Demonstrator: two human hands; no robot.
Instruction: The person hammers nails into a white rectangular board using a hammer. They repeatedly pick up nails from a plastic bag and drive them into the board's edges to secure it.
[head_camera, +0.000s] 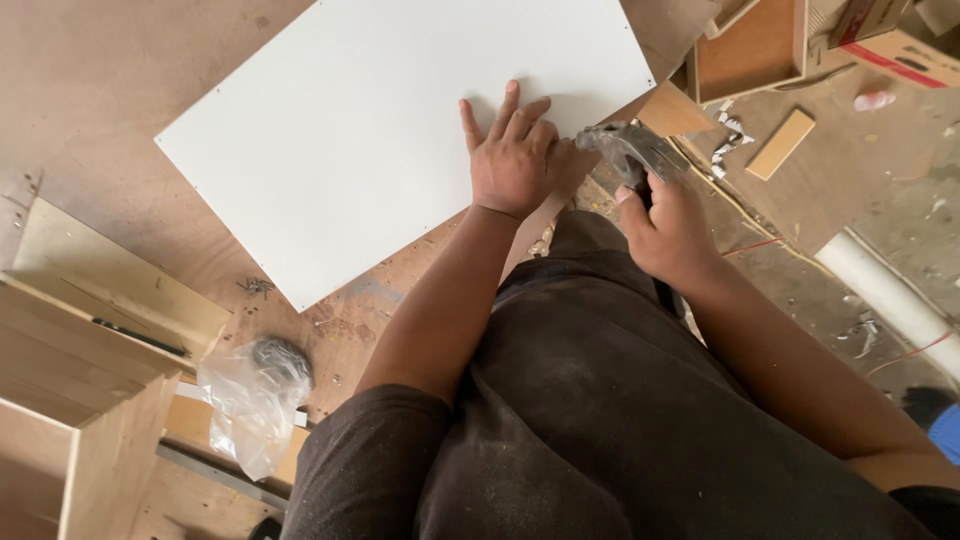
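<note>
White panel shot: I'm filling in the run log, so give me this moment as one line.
left hand flat on white panel | right hand gripping grey tool at panel edge | workbench underneath

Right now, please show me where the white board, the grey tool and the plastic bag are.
white board (370, 130), head view, bare middle of its face.
grey tool (630, 150), head view, its body above the right hand.
plastic bag (250, 400), head view, its crumpled middle.

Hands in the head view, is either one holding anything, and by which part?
The right hand grips a grey hand tool by its rear handle end. The left hand holds nothing; it lies flat on the white panel.
</note>
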